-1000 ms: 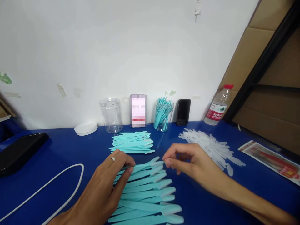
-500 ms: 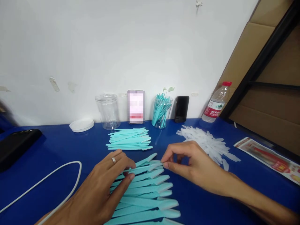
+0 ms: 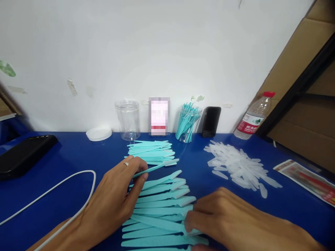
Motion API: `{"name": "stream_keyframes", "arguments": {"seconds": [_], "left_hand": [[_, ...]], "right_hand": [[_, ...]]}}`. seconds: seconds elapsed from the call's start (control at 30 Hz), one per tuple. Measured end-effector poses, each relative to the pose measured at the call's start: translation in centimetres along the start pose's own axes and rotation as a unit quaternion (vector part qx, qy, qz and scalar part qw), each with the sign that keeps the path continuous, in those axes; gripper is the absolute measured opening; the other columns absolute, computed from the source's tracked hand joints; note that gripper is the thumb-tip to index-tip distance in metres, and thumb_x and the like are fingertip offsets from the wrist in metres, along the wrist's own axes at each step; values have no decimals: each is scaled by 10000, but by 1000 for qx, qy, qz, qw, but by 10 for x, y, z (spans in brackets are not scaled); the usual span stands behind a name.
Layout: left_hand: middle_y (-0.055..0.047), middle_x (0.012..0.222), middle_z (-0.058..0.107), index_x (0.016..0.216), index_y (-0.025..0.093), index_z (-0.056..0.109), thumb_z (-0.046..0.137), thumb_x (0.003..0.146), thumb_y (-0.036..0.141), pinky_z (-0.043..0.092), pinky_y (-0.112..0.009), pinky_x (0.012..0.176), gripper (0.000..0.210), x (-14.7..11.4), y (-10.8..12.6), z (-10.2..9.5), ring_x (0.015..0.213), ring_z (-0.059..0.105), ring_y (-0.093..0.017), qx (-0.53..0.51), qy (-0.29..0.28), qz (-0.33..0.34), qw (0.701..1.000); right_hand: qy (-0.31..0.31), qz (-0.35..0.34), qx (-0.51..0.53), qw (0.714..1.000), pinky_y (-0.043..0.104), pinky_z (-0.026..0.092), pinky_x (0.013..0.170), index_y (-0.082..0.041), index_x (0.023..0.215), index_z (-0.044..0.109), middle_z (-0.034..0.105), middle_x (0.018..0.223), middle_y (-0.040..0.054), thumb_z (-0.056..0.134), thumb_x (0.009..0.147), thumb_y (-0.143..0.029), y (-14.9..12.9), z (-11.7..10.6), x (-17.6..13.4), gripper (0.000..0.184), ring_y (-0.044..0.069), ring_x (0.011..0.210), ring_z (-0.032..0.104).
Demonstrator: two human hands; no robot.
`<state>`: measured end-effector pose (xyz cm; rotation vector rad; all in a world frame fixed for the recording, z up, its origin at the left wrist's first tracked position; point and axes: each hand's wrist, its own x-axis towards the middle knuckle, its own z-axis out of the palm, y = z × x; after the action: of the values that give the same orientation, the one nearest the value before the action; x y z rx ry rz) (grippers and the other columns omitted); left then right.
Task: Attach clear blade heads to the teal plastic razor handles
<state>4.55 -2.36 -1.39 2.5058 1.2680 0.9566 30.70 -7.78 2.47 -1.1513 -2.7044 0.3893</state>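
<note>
In my left hand [image 3: 117,195], a turquoise eyebrow razor [image 3: 157,166] is pinched between thumb and fingers, its pale head end pointing right. It hovers between two groups of such razors. Below it, a row of turquoise eyebrow razors [image 3: 159,202] lies side by side, heads to the right. My right hand [image 3: 217,219] is low at the right of this row, fingers closed around the head end of a razor lying aslant; the fingertips are partly hidden and blurred. Behind the left hand lies a stacked pile of razors [image 3: 151,150].
Translucent blade covers [image 3: 235,165] lie heaped at right. Along the wall stand a clear jar [image 3: 128,120], a phone [image 3: 159,116], a jar of razors [image 3: 187,123], a black device [image 3: 210,122] and a bottle [image 3: 252,118]. A white lid [image 3: 98,133], power bank [image 3: 26,155] and cable [image 3: 92,184] lie left.
My left hand has lifted a razor away from the row toward the far pile. My right hand has left that razor's head and moved down to the near razors. The view has shifted slightly.
</note>
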Motion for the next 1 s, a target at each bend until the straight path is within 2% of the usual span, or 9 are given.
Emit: {"name": "stream_keyframes", "arguments": {"seconds": [0.07,0.13,0.33,0.73,0.83,1.0], "left_hand": [[34,853,567,960,250,491,441,1020,244,425,-293,729,78,0,1,0,763,556,-161,3,1,-3,1000],[32,856,566,957,248,488,440,1020,240,429,-293,719,80,0,3,0,763,555,-162,2,-3,-7,1000],[31,878,578,991,257,494,457,1010,211,456,-276,710,62,-1,4,1,790,583,-159,-8,-6,17,1000],[27,892,601,1008,256,508,457,1013,207,463,-296,746,71,-1,5,2,824,589,-165,-12,-9,29,999],[11,870,605,987,246,529,428,1011,193,472,-306,762,117,-3,8,1,806,584,-169,-26,-17,52,998],[-1,914,636,1023,269,539,469,985,197,489,-345,933,107,-7,16,-3,861,628,-188,4,-52,115,992]], "right_hand": [[-41,-17,-22,999,270,413,574,-229,831,651,712,772,-1,778,809,-221,-1,3,3,129,185,688,674],[-57,-15,-32,998,278,404,570,-216,806,619,706,775,7,724,854,-214,-1,3,5,116,188,683,673],[-68,-20,-42,997,289,378,577,-211,784,579,691,760,-5,666,894,-179,0,2,7,144,168,661,658],[-68,20,-30,997,295,355,601,-224,790,548,662,773,-10,624,908,-204,7,4,5,142,168,691,637],[-47,26,-16,998,293,357,607,-224,777,546,652,767,-6,622,913,-235,13,-1,5,157,166,705,618],[49,51,9,997,279,334,538,-216,715,507,558,621,-29,597,940,-353,31,-18,2,278,119,543,465]]}}
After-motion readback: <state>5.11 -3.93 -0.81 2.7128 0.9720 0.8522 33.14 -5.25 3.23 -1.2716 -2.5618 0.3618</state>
